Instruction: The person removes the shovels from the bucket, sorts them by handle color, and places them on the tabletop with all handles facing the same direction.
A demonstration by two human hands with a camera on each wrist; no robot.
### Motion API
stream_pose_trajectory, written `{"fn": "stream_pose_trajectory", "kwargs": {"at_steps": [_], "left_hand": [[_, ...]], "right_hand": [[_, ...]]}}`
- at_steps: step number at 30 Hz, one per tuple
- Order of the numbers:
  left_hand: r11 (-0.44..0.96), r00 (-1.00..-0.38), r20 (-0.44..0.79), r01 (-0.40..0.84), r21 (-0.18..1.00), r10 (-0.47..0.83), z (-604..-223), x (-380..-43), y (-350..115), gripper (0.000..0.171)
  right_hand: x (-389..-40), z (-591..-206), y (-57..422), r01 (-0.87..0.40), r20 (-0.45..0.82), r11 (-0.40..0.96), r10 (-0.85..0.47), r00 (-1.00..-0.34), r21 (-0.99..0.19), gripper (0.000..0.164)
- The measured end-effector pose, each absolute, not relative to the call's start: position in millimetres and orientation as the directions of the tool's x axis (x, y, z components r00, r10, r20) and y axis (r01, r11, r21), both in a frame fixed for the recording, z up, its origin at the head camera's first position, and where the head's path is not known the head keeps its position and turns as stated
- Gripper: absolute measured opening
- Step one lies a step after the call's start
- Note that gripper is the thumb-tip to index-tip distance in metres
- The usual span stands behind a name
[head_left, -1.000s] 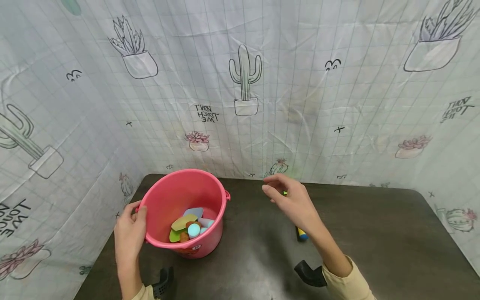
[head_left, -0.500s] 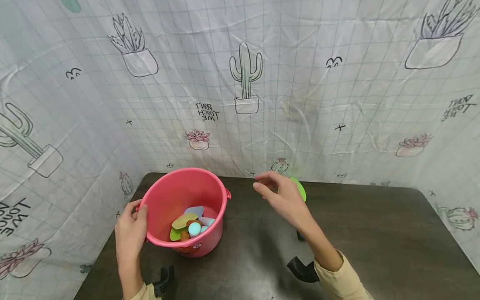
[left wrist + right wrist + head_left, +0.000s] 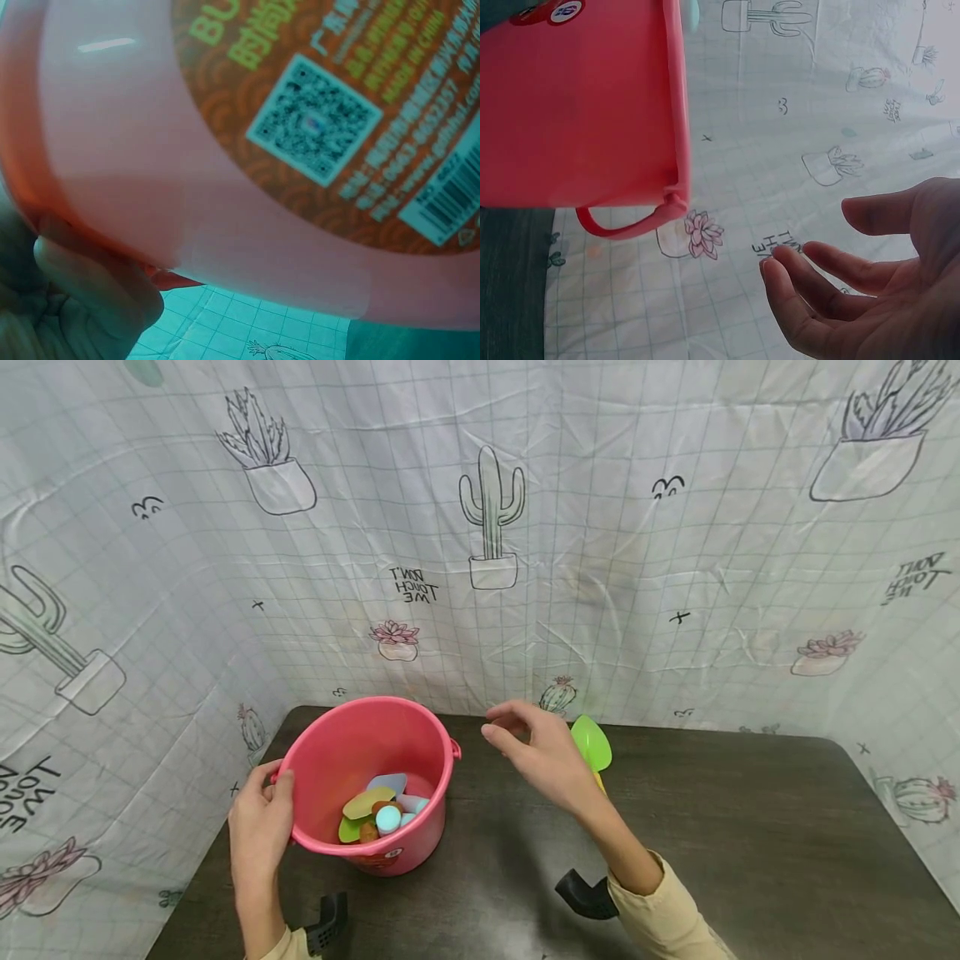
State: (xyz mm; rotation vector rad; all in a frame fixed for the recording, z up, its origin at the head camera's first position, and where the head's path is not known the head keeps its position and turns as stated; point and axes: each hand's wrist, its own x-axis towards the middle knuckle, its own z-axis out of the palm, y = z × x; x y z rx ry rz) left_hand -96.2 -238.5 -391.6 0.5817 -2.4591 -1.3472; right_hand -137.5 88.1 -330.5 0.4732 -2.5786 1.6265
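A pink plastic bucket [image 3: 423, 850] stands tilted on the left half of the table. My left hand [image 3: 261, 818] grips its rim on the left side, thumb over the edge. In the left wrist view that thumb [image 3: 97, 292] lies against the bucket wall, near a brown label [image 3: 232, 127]. Inside lie several coloured pieces, among them a yellow flat piece [image 3: 367, 803], a light-blue round one [image 3: 387, 820] and a green one [image 3: 349, 832]. To the right of the bucket hovers my right hand [image 3: 547, 760], fingers loosely bent, holding nothing and apart from the rim.
Behind my right hand lies a toy shovel with a green blade [image 3: 592, 743] and yellow handle, partly covered by the forearm. The dark table [image 3: 750, 827] reaches back to a hanging cloth [image 3: 600, 568] printed with cacti. A handle [image 3: 622, 229] hangs at the bucket's side.
My right hand has moved left toward the bucket, uncovering the shovel's green blade behind it. My left hand and the bucket stay in place.
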Motion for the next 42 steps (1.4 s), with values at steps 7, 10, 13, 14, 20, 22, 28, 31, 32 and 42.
{"fn": "stream_pose_trajectory", "kwargs": {"at_steps": [7, 10, 13, 14, 20, 22, 28, 31, 32, 42], "left_hand": [[0.488, -0.878, 0.051, -0.216, 0.846, -0.476, -390.3, -95.5, -237.0, 0.046], [0.483, -0.877, 0.043, -0.222, 0.847, -0.478, -390.1, -96.7, -236.6, 0.046], [0.479, -0.876, 0.036, -0.227, 0.848, -0.480, -390.2, -97.5, -236.5, 0.047], [0.478, -0.877, 0.035, -0.227, 0.849, -0.479, -390.4, -97.7, -236.9, 0.048], [0.475, -0.875, 0.039, -0.223, 0.851, -0.482, -390.8, -97.9, -236.7, 0.048], [0.472, -0.874, 0.039, -0.224, 0.853, -0.485, -390.9, -97.7, -236.6, 0.048], [0.467, -0.871, 0.037, -0.226, 0.855, -0.489, -391.1, -97.6, -236.5, 0.047], [0.463, -0.872, 0.033, -0.228, 0.856, -0.489, -390.9, -98.1, -236.3, 0.047], [0.462, -0.873, 0.031, -0.228, 0.857, -0.487, -391.0, -98.5, -236.3, 0.047], [0.460, -0.872, 0.030, -0.228, 0.858, -0.488, -390.8, -98.1, -237.4, 0.046]], "right_hand": [[-137.8, -331.2, 79.3, -0.299, 0.212, 0.389, -0.251, -0.944, -0.871, 0.024], [-137.6, -329.9, 74.9, -0.288, 0.199, 0.408, -0.248, -0.948, -0.866, 0.025], [-137.7, -329.4, 70.3, -0.286, 0.191, 0.415, -0.255, -0.948, -0.864, 0.025], [-137.7, -329.3, 68.4, -0.289, 0.192, 0.415, -0.259, -0.947, -0.863, 0.025], [-136.3, -329.0, 56.7, -0.289, 0.179, 0.395, -0.291, -0.940, -0.872, 0.025], [-136.1, -330.3, 52.5, -0.287, 0.173, 0.390, -0.302, -0.937, -0.875, 0.025], [-135.6, -334.4, 40.8, -0.308, 0.171, 0.392, -0.347, -0.922, -0.867, 0.022], [-135.6, -335.1, 36.3, -0.323, 0.174, 0.387, -0.372, -0.912, -0.864, 0.022], [-135.6, -335.3, 35.0, -0.326, 0.174, 0.384, -0.380, -0.909, -0.864, 0.022], [-132.0, -334.4, 22.8, -0.340, 0.170, 0.385, -0.412, -0.895, -0.858, 0.022]]}}
